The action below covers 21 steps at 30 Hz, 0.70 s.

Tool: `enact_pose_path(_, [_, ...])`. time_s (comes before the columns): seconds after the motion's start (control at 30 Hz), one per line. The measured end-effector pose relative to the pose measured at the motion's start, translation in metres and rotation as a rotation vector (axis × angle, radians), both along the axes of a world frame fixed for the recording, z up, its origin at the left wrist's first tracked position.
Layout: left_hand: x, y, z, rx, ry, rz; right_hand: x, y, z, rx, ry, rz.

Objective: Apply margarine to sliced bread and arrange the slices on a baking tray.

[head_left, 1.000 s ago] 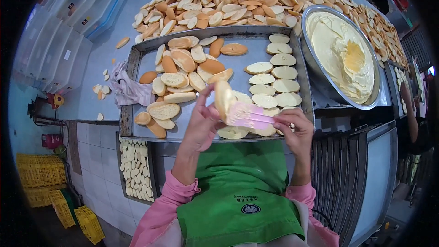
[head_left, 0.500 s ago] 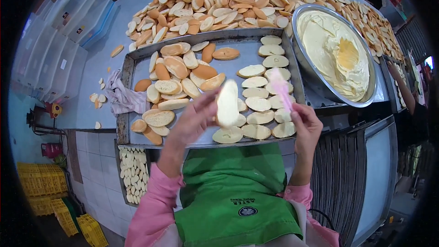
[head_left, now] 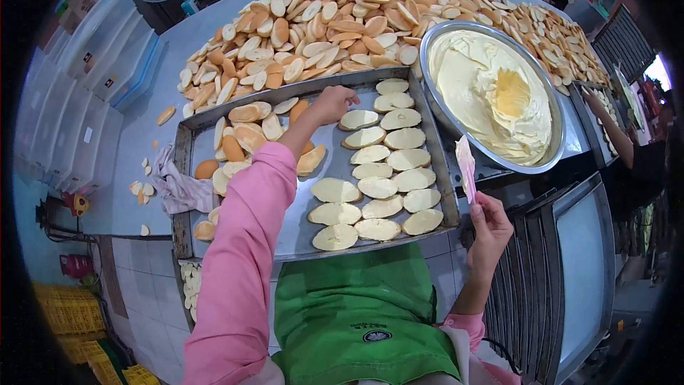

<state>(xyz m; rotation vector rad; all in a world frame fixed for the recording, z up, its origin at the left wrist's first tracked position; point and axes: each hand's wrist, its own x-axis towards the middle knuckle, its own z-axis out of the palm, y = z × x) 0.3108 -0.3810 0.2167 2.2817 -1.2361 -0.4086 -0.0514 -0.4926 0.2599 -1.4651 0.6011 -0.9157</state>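
My left hand (head_left: 333, 105) reaches over the far part of a metal baking tray (head_left: 299, 248), its fingers curled downward beside the coated slices. Whatever is under those fingertips is hidden. In my right hand (head_left: 490, 224) is a pink spatula (head_left: 466, 164), held upright by its lower end, pale cream on its blade. Oval bread slices topped with cream (head_left: 377, 187) lie in columns on the tray's right side. Plain bread slices (head_left: 249, 135) are heaped loosely at its left, partly covered by my left arm. Right of the tray stands a steel bowl of pale cream (head_left: 463, 57).
A large heap of bread slices (head_left: 320, 25) covers the table behind the tray. A crumpled cloth (head_left: 182, 184) lies against the tray's left edge. Clear plastic boxes (head_left: 85, 114) are stacked at far left. Another person's arm (head_left: 611, 125) reaches in at right.
The cream-coated slice has left my left hand and lies on the tray in the left column. That hand has moved to the far side. My right hand, with the spatula, has shifted right and down.
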Motion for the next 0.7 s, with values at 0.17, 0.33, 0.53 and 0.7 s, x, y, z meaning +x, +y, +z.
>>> enact_pose_path(0.17, [-0.004, -0.002, -0.008, -0.034, 0.015, 0.025, 0.006, 0.001, -0.001, 0.018, -0.009, 0.009])
enact_pose_path(0.33, [-0.005, 0.004, 0.008, -0.054, 0.254, 0.102, 0.004, 0.002, -0.001, 0.061, -0.034, 0.021])
enact_pose_path(0.53, [0.004, 0.041, -0.004, 0.138, -0.311, -0.119, -0.001, -0.002, -0.010, 0.073, -0.025, -0.025])
enact_pose_path(0.7, [0.001, 0.050, -0.016, 0.131, -0.295, -0.024, 0.004, 0.009, -0.002, 0.065, -0.009, 0.043])
